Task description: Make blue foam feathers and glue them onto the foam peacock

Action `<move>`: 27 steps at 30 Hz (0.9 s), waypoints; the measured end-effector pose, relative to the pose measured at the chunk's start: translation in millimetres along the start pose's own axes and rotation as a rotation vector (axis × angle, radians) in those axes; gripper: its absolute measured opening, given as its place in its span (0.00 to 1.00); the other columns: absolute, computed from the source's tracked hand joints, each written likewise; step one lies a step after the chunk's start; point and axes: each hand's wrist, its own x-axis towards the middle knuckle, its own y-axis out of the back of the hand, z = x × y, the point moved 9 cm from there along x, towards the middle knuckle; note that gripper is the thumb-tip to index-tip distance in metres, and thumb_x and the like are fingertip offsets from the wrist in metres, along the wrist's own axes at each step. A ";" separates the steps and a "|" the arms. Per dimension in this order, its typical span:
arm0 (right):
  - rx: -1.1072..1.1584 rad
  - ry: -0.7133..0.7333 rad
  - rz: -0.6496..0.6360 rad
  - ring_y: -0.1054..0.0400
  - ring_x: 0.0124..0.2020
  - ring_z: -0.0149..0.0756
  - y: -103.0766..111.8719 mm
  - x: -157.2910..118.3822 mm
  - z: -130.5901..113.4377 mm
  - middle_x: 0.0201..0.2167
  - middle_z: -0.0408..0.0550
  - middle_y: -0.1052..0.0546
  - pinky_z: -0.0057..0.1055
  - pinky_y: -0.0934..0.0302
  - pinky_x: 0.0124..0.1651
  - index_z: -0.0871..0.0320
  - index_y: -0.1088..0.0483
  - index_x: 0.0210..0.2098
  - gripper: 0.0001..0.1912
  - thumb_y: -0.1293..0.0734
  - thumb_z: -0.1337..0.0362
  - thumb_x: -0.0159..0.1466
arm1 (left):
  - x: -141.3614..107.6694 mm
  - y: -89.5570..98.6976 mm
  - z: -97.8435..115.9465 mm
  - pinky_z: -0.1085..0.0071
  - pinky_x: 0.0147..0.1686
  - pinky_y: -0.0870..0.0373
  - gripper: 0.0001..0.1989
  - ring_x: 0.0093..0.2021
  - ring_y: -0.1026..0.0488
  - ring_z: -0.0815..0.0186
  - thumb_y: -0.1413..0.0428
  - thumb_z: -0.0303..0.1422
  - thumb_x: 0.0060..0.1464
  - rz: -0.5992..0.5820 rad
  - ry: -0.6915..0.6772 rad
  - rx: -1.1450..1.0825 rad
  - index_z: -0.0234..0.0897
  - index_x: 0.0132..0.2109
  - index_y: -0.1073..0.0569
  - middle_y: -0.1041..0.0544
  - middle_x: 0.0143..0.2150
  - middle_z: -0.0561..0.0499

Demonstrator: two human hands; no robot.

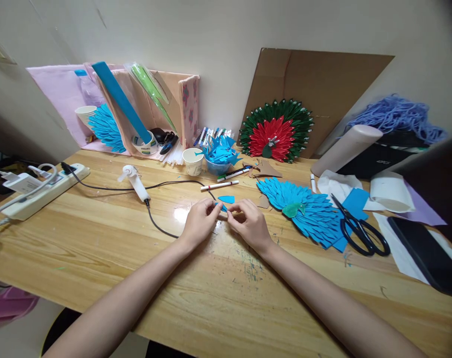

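Blue petal piece [224,208] sits between both hands, mid-tabletop [155,278]; we find left hand [202,219] and right hand [250,223] each pinching it narrowly. We judge it light, soft and easily creased, best taken by its edges. Pale lettering [383,161] on the black case [363,162] and a green label [146,152] on the white tub [137,147] we cannot read.

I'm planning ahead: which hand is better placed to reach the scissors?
Likely the right hand: the scissors lie on its side, farther from the left hand. Both hands seem to hold a small blue piece.
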 end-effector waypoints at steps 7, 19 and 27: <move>0.007 -0.018 0.011 0.37 0.33 0.36 2.4 0.5 -0.1 0.27 0.46 0.30 0.33 0.42 0.36 0.57 0.35 0.28 0.03 0.38 0.70 0.58 | 2.0 3.4 -5.1 0.75 0.25 0.45 0.17 0.25 0.38 0.70 0.53 0.40 0.54 0.017 0.025 -0.068 0.34 0.24 0.33 0.34 0.22 0.54; 0.063 -0.041 0.046 0.35 0.35 0.37 6.3 0.1 2.2 0.31 0.47 0.29 0.34 0.40 0.38 0.57 0.34 0.33 0.02 0.37 0.67 0.59 | 5.0 8.9 -18.3 0.75 0.24 0.44 0.16 0.24 0.35 0.69 0.50 0.43 0.51 0.058 0.118 -0.200 0.35 0.25 0.32 0.32 0.22 0.54; 0.071 -0.045 0.016 0.35 0.33 0.36 3.2 0.7 2.1 0.28 0.46 0.29 0.33 0.40 0.36 0.57 0.34 0.30 0.03 0.38 0.67 0.60 | 3.6 4.6 -10.5 0.75 0.24 0.46 0.18 0.24 0.40 0.71 0.52 0.42 0.53 0.012 0.069 -0.140 0.35 0.23 0.36 0.37 0.20 0.55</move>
